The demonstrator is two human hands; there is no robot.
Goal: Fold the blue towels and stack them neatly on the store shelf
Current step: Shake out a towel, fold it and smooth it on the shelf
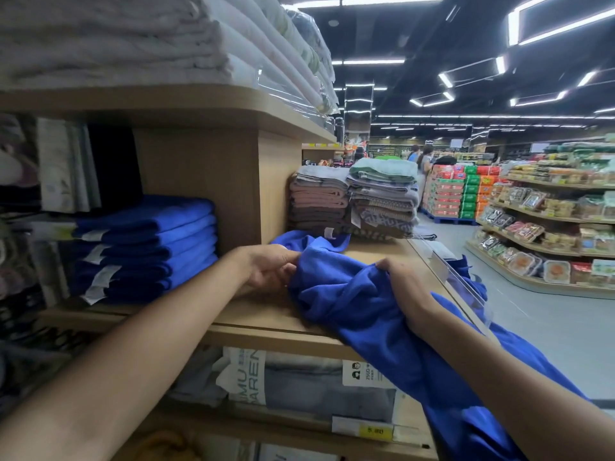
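A loose, crumpled blue towel [352, 304] lies on the wooden shelf [266, 311] and spills off its front edge toward the lower right. My left hand [271, 269] grips a bunched fold at the towel's left edge. My right hand [407, 287] grips the cloth further right, fingers curled into it. To the left, inside the shelf bay, stands a neat stack of folded blue towels [146, 247] with white tags showing.
Folded grey, pink and brown towels [352, 201] sit stacked at the shelf's far end. White linens [133, 38] fill the shelf above, packaged goods [309, 384] the one below. A clear price rail [466, 287] lines the shelf's right edge. An aisle with snack shelves [549, 227] and two people lies beyond.
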